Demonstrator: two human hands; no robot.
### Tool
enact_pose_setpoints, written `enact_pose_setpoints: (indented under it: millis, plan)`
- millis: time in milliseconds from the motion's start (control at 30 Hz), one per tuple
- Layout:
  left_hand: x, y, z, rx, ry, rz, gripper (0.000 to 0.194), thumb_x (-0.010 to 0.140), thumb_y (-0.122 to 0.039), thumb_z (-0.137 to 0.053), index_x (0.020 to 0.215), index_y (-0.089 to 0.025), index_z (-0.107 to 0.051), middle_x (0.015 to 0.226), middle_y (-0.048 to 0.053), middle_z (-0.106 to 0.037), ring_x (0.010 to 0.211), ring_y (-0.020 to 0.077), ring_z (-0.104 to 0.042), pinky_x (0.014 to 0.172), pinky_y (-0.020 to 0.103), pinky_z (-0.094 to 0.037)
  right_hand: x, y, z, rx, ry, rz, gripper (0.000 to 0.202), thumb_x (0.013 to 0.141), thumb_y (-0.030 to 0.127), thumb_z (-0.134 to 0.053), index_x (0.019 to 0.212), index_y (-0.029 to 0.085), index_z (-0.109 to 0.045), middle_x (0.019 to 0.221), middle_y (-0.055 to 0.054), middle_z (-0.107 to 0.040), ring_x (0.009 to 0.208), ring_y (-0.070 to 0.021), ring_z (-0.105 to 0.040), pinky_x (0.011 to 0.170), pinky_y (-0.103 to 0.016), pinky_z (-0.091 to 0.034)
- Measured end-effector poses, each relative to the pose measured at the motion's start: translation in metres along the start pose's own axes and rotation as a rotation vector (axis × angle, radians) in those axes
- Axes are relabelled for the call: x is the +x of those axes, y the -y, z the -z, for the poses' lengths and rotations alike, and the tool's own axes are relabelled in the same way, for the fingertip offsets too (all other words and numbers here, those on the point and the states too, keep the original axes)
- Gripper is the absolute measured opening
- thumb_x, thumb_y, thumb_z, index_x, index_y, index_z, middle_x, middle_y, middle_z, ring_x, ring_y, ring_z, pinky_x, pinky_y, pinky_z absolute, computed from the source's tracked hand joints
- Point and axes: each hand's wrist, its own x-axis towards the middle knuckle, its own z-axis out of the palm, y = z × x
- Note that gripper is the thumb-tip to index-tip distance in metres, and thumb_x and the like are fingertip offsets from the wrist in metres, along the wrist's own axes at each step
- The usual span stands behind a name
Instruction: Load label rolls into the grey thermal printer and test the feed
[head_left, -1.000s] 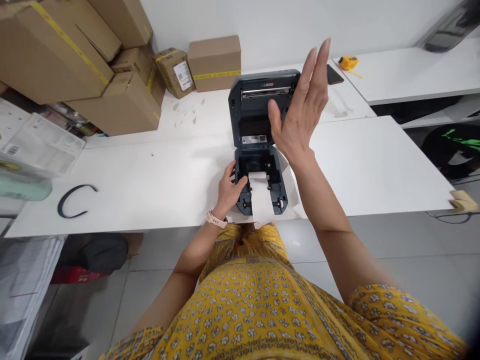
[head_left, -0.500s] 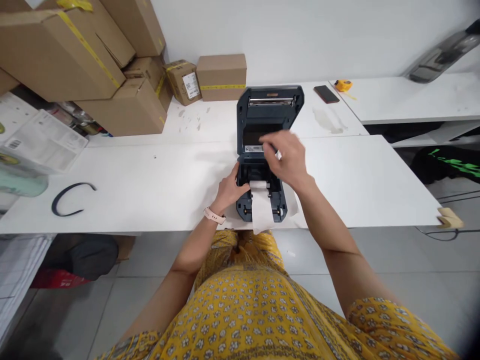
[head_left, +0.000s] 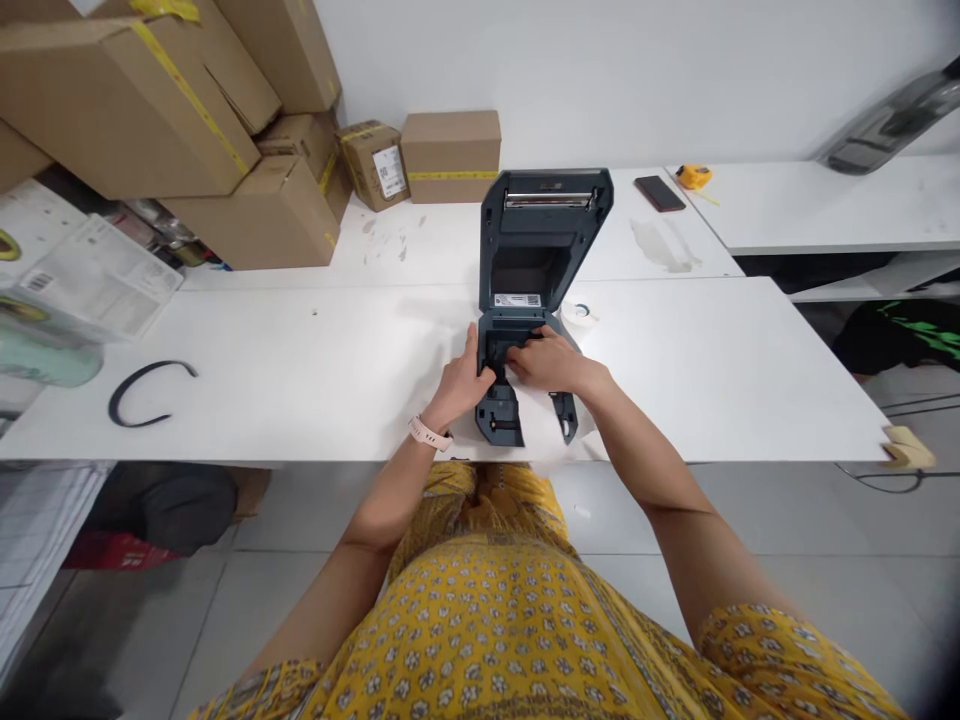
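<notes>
A dark label printer (head_left: 493,425) stands at the table's front edge with its lid (head_left: 531,225) raised. My left hand (head_left: 459,388) grips the printer's left wall, thumb over the rim and index finger stretched along the outside. Inside the roll bay, my right hand (head_left: 547,362) is closed on the label roll, which its fingers mostly hide. From there a white paper strip (head_left: 541,425) runs forward over the printer's front, its end blurred. A second white roll (head_left: 579,314) lies on the table just right of the printer.
Cardboard boxes (head_left: 255,215) are stacked at the back left, and a black headband (head_left: 127,388) lies on the left of the table. At the back right are a phone (head_left: 660,193), a yellow tape measure (head_left: 693,177) and a bottle (head_left: 870,135).
My right hand has come down from in front of the lid into the roll bay and closed on the roll. The paper strip has shifted right. My left hand stays on the printer.
</notes>
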Motion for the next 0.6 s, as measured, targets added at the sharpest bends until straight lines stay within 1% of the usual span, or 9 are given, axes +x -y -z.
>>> enact_pose_setpoints:
  millis: [67,133,233,300,367,433,500,567,600]
  plan:
    - [0.000,0.003,0.000,0.022,0.004,-0.022,0.091,0.091,-0.024,-0.044,0.169,-0.008,0.000,0.101,0.012,-0.074,0.080,0.0246,-0.066,0.083,0.038,-0.051,-0.002,-0.004,-0.002,0.024,-0.001,0.034,0.044,0.104,0.031,-0.037,0.124,0.010,-0.070,0.102,-0.020,-0.082,0.102,-0.0312,-0.075,0.109,-0.047,-0.034]
    - [0.000,0.005,-0.001,0.016,-0.005,-0.052,0.090,0.091,-0.023,-0.043,0.169,-0.008,-0.001,0.099,0.011,-0.073,0.077,0.0229,-0.064,0.081,0.037,-0.050,-0.003,-0.009,-0.003,0.064,-0.015,0.082,0.044,0.101,0.034,-0.045,0.132,0.011,-0.068,0.109,-0.019,-0.081,0.111,-0.0327,-0.072,0.111,-0.048,-0.033]
    - [-0.001,0.008,-0.003,-0.020,-0.030,-0.071,0.089,0.091,-0.023,-0.043,0.169,-0.009,-0.004,0.098,0.009,-0.073,0.074,0.0207,-0.061,0.079,0.035,-0.049,-0.005,-0.018,-0.002,0.197,-0.067,0.169,0.043,0.097,0.038,-0.055,0.131,0.014,-0.070,0.121,-0.019,-0.078,0.119,-0.0350,-0.067,0.110,-0.050,-0.036]
    - [-0.003,0.009,-0.003,-0.046,-0.042,-0.072,0.087,0.091,-0.024,-0.043,0.169,-0.010,-0.006,0.100,0.008,-0.073,0.074,0.0202,-0.061,0.078,0.035,-0.049,-0.013,-0.029,-0.002,0.407,-0.113,0.272,0.042,0.098,0.043,-0.057,0.125,0.015,-0.071,0.121,-0.018,-0.077,0.114,-0.0321,-0.067,0.104,-0.048,-0.043]
    - [-0.003,0.010,-0.004,-0.075,-0.053,-0.072,0.086,0.092,-0.026,-0.044,0.169,-0.012,-0.009,0.103,0.008,-0.074,0.077,0.0208,-0.063,0.078,0.035,-0.049,-0.028,-0.045,-0.005,0.720,-0.192,0.397,0.043,0.096,0.050,-0.062,0.123,0.018,-0.070,0.119,-0.015,-0.075,0.107,-0.0271,-0.068,0.096,-0.044,-0.050]
    - [-0.004,0.010,-0.005,-0.087,-0.059,-0.060,0.084,0.093,-0.026,-0.045,0.169,-0.014,-0.013,0.104,0.008,-0.074,0.081,0.0220,-0.065,0.080,0.035,-0.050,-0.052,-0.065,-0.017,1.044,-0.349,0.482,0.045,0.087,0.058,-0.072,0.116,0.023,-0.071,0.112,-0.009,-0.075,0.099,-0.0236,-0.069,0.093,-0.042,-0.055]
    - [-0.004,0.009,-0.005,-0.076,-0.067,-0.041,0.081,0.093,-0.026,-0.047,0.169,-0.016,-0.019,0.101,0.007,-0.074,0.083,0.0233,-0.066,0.081,0.036,-0.050,-0.080,-0.084,-0.037,1.274,-0.616,0.463,0.047,0.071,0.065,-0.084,0.099,0.029,-0.074,0.090,-0.004,-0.074,0.087,-0.0233,-0.068,0.099,-0.047,-0.055]
    - [-0.005,0.008,-0.005,-0.063,-0.079,-0.028,0.079,0.093,-0.025,-0.047,0.168,-0.018,-0.024,0.098,0.007,-0.074,0.082,0.0241,-0.066,0.081,0.036,-0.050,-0.108,-0.099,-0.062,1.431,-0.835,0.266,0.046,0.060,0.066,-0.091,0.090,0.035,-0.075,0.079,-0.001,-0.070,0.081,-0.0237,-0.066,0.102,-0.049,-0.056]
    - [-0.005,0.007,-0.005,-0.063,-0.083,-0.027,0.078,0.093,-0.025,-0.047,0.167,-0.019,-0.026,0.097,0.007,-0.075,0.082,0.0241,-0.066,0.080,0.036,-0.050,-0.121,-0.104,-0.075,1.451,-0.873,0.194,0.043,0.063,0.062,-0.090,0.095,0.037,-0.076,0.082,-0.001,-0.071,0.085,-0.0241,-0.066,0.105,-0.050,-0.055]
